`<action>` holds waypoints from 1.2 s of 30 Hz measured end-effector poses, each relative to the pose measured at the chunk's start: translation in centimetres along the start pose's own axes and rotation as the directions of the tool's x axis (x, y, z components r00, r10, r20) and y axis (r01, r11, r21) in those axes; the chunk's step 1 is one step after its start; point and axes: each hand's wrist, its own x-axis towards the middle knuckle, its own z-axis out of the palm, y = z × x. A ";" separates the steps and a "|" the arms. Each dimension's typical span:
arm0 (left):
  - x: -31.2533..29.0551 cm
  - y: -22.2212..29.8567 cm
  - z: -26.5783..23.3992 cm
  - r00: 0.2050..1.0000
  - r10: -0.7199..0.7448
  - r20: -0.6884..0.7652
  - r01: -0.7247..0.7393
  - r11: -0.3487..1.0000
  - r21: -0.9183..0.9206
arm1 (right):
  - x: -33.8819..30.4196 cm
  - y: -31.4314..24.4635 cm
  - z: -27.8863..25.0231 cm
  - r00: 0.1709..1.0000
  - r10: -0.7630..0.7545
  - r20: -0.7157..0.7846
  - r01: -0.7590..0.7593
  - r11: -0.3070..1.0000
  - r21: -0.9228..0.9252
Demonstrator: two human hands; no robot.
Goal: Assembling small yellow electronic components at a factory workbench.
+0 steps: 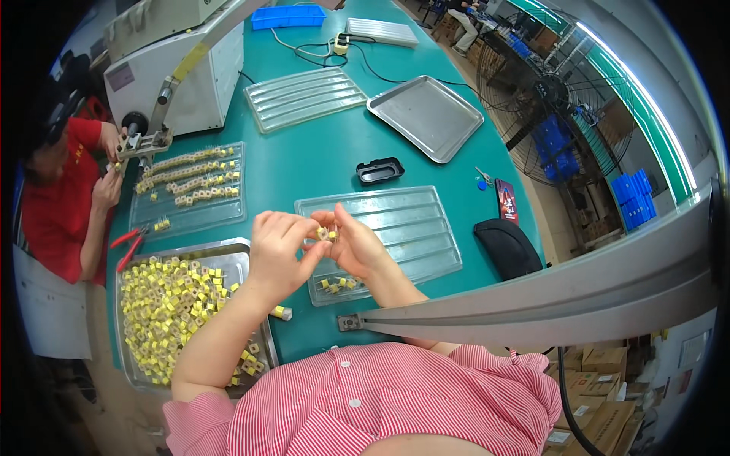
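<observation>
My left hand [275, 254] and my right hand [359, 247] meet in front of me, fingertips closed around a small coil component [324, 234] with yellow tape, a pale core and thin pins. Both hands pinch it above a clear ribbed plastic tray [426, 232]. Several similar yellow components [340, 285] lie in that tray's near groove, by my right wrist. Left of my left forearm, a metal tray [242, 249] carries a heap of loose yellow components [163, 311], partly hidden by the arm. A small yellow-and-white piece [282, 312] lies beside it.
A co-worker in red [61, 205] handles parts at a machine [175, 83] on the left. Near it are a filled ribbed tray [236, 194] and red pliers [131, 247]. Ahead are a black box [380, 171] and an empty metal tray [426, 118]. A metal beam [532, 300] crosses at right.
</observation>
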 end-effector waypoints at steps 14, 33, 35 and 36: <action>0.0 -0.1 -0.8 0.965 0.134 -0.226 -0.148 0.988 -0.043 | -1.0 -0.8 0.1 0.963 0.068 0.262 -0.086 0.995 0.057; -0.6 0.6 -0.3 0.964 0.095 -0.250 -0.127 0.985 -0.113 | -1.2 -1.0 0.2 0.939 0.006 0.345 -0.021 0.999 0.040; -0.9 0.8 -0.3 0.981 -0.104 -0.164 0.048 0.949 -0.311 | -1.3 -1.0 0.3 0.941 -0.010 0.338 0.007 1.000 0.008; -1.1 0.9 -0.3 0.981 -0.105 -0.166 0.049 0.949 -0.310 | -1.4 -1.0 0.3 0.943 -0.026 0.331 0.036 0.999 -0.023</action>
